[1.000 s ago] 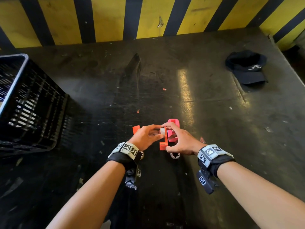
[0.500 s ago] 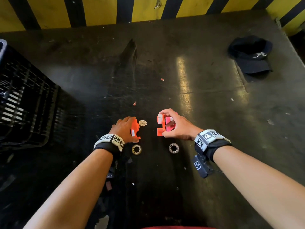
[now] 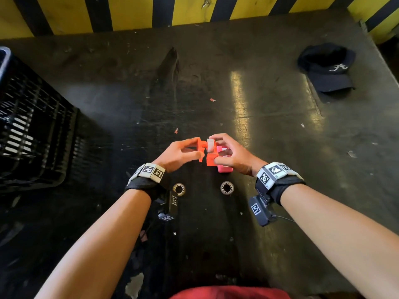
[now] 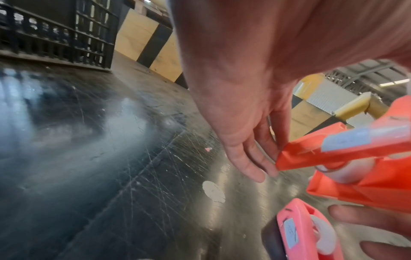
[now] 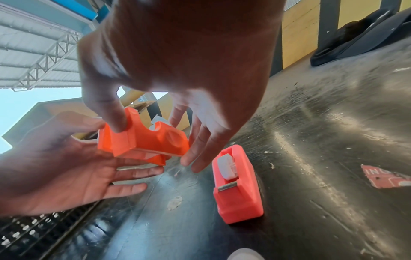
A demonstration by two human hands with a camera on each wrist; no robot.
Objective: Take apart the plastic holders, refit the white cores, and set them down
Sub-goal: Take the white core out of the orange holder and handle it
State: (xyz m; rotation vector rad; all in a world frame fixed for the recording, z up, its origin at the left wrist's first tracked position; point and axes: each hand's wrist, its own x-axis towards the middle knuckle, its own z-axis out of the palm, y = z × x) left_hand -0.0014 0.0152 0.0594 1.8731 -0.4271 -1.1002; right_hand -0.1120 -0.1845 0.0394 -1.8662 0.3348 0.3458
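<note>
Above the table my left hand pinches one orange holder half between thumb and forefinger. My right hand grips the other orange half, with a white core seated in it. The two halves meet between my hands. In the right wrist view my right thumb presses on the orange holder and my left hand lies under it. A pink holder lies on the table under my right hand, whole, its white core in place.
Two metal rings lie on the dark table just in front of my wrists. A black slatted crate stands at the left. A dark cap lies at the far right, with a yellow-and-black striped wall behind.
My hands were apart, the left one low at the table with its orange half. Now the left hand has risen and moved right, bringing its half against the one in my right hand.
</note>
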